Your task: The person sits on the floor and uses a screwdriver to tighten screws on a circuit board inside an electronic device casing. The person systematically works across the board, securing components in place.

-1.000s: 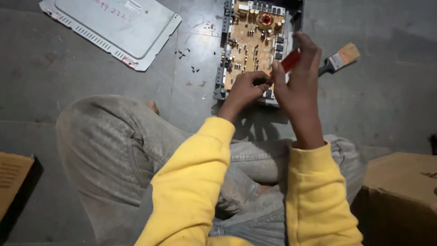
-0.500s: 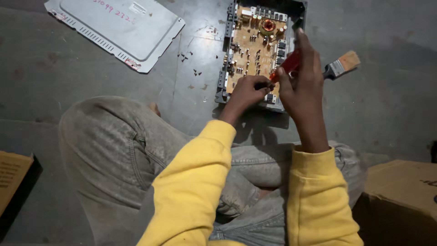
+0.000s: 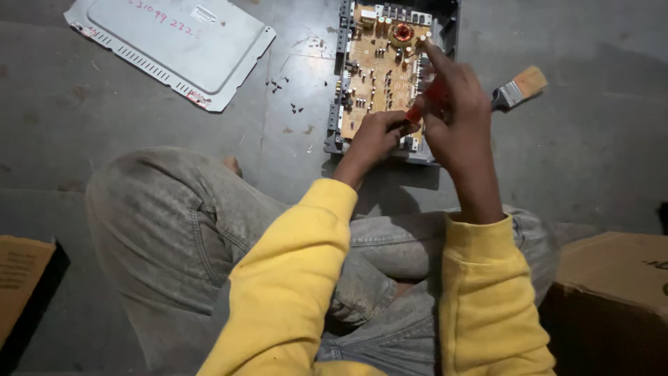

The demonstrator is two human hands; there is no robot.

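Observation:
A tan circuit board (image 3: 379,66) sits in a dark open chassis (image 3: 335,132) on the grey floor ahead of my crossed legs. My right hand (image 3: 456,111) is closed around a red-handled screwdriver (image 3: 433,94) angled down toward the board's near edge. My left hand (image 3: 376,136) rests on that near edge with its fingers pinched at the screwdriver's tip. The tip itself is hidden under the fingers. Both sleeves are yellow.
A grey metal cover plate (image 3: 170,45) lies on the floor at the upper left. Several small dark screws (image 3: 282,87) are scattered between plate and chassis. A paintbrush (image 3: 518,87) lies right of the board. Cardboard boxes sit at lower right (image 3: 612,278) and lower left (image 3: 21,278).
Both hands stay on the screwdriver at the board's near edge. The right hand has tilted slightly. The view has shifted a little.

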